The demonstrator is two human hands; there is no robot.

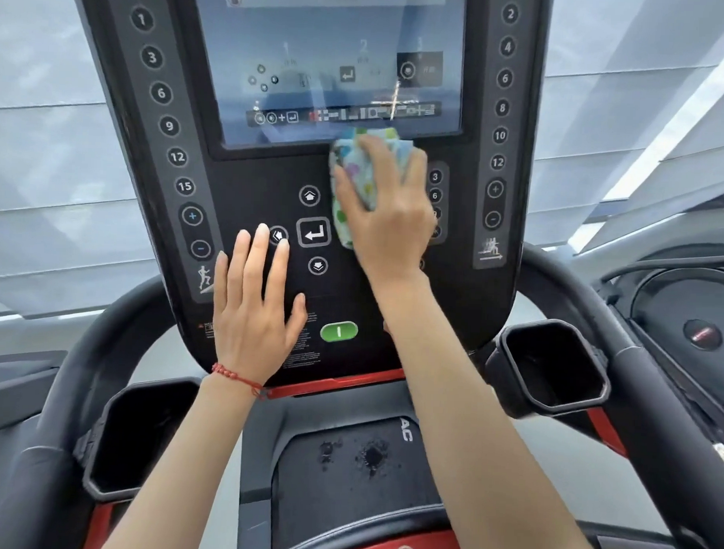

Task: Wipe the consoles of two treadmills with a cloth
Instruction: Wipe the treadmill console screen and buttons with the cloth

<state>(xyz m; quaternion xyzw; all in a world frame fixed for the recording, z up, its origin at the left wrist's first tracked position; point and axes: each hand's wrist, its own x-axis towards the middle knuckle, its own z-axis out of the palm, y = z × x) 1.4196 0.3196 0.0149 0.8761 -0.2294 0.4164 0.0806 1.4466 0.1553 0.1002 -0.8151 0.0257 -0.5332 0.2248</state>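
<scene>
The spotted cloth point(357, 179) is bunched up on the black console point(269, 176), just under the bottom edge of the screen point(318, 59). The right hand point(389, 217) presses it there, fingers curled over it. The left hand point(254, 311) lies flat on the console with straight fingers, near the green button point(338, 331).

console point(248, 180) left column open, left hand point(252, 311) blocks lower panel — perhaps flat
</scene>
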